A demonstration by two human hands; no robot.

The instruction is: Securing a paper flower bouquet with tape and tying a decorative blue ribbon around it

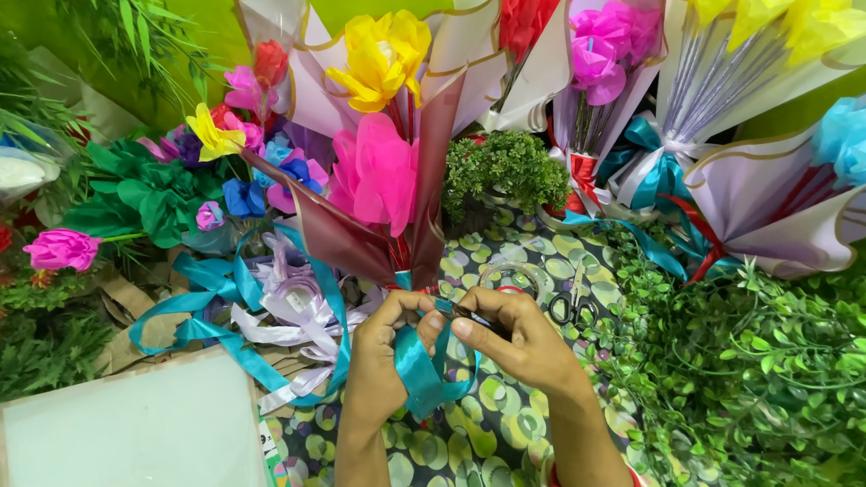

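Observation:
My left hand [385,343] and my right hand [519,337] meet over the patterned table, both pinching a teal satin ribbon [423,373] that loops down between them. The ribbon runs up to the stem of a wrapped bouquet [381,185] with pink and yellow paper flowers in maroon and cream paper, lying just beyond my fingers. More teal ribbon [212,290] trails off to the left.
Scissors [568,304] and a clear tape roll [511,276] lie behind my right hand. Other wrapped bouquets [787,185] lean at the back. Green foliage [776,365] fills the right; a white sheet [136,431] lies front left; white ribbon [294,310] is heaped nearby.

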